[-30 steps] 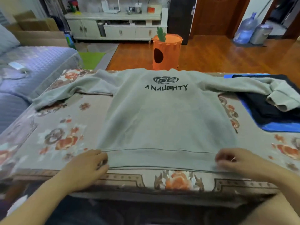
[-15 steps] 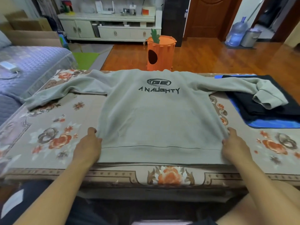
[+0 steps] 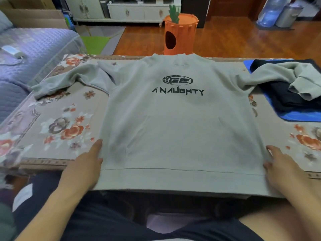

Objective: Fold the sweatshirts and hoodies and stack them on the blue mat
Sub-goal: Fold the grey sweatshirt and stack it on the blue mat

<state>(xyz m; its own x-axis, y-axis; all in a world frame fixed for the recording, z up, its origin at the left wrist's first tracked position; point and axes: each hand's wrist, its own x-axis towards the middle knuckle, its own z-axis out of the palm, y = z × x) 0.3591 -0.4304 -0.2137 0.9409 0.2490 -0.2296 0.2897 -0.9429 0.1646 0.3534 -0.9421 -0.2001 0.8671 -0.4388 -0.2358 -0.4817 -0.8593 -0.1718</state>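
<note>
A grey sweatshirt (image 3: 178,129) with black "A NAUGHTY" print lies spread flat, print up, across the table. Its hem hangs over the near table edge. My left hand (image 3: 85,164) grips its lower left side edge, and my right hand (image 3: 281,166) grips its lower right side edge. The left sleeve (image 3: 57,82) stretches out over the tablecloth. The right sleeve (image 3: 298,79) drapes over a folded dark garment (image 3: 281,96), which rests on the blue mat (image 3: 298,117) at the right end of the table.
The table carries a floral cloth (image 3: 52,127). A purple-covered sofa (image 3: 26,49) is close on the left. Beyond the far table edge stands an orange carrot-shaped stool (image 3: 180,35) on the wooden floor. A white cabinet (image 3: 135,11) and a water bottle (image 3: 269,13) are at the back.
Both hands moved from the hem to the sweatshirt's side edges and drew it toward me. The hem now hangs past the near table edge.
</note>
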